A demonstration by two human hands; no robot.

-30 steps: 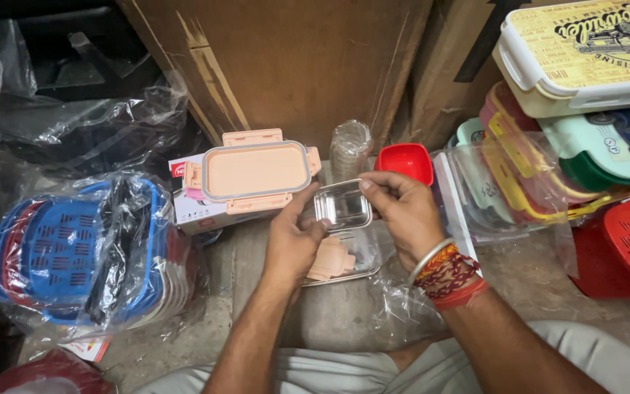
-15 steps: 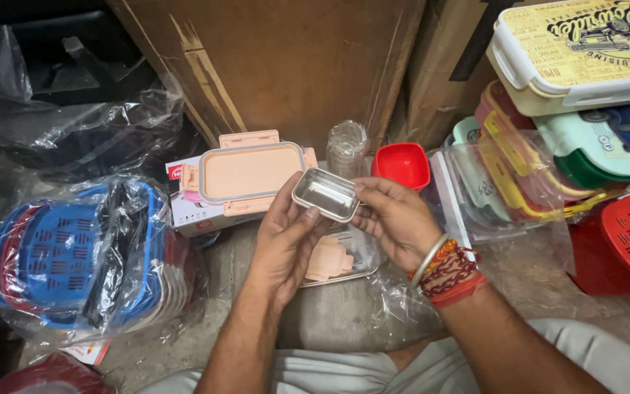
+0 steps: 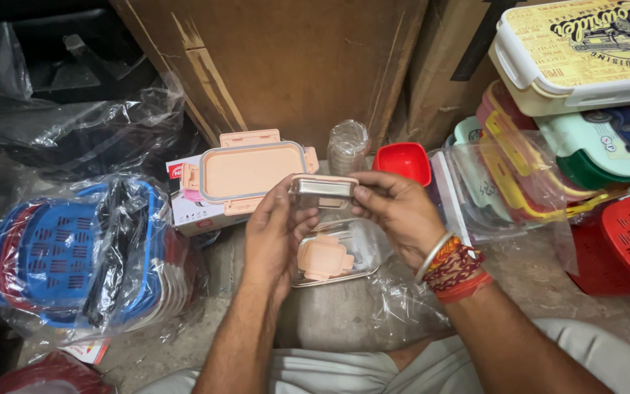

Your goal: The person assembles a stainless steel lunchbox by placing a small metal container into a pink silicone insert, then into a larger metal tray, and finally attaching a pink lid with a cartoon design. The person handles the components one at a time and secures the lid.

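I see both sets of fingertips clamped on the small steel container [image 3: 322, 188] | its long axis runs left-right between my left hand [image 3: 275, 230] and right hand [image 3: 395, 211], equally near | below lies a peach lid [image 3: 324, 257] in a steel tray [image 3: 362, 244].

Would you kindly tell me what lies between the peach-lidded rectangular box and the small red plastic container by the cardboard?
In the head view, a stack of clear plastic cups stands between the peach-lidded rectangular box and the small red plastic container.
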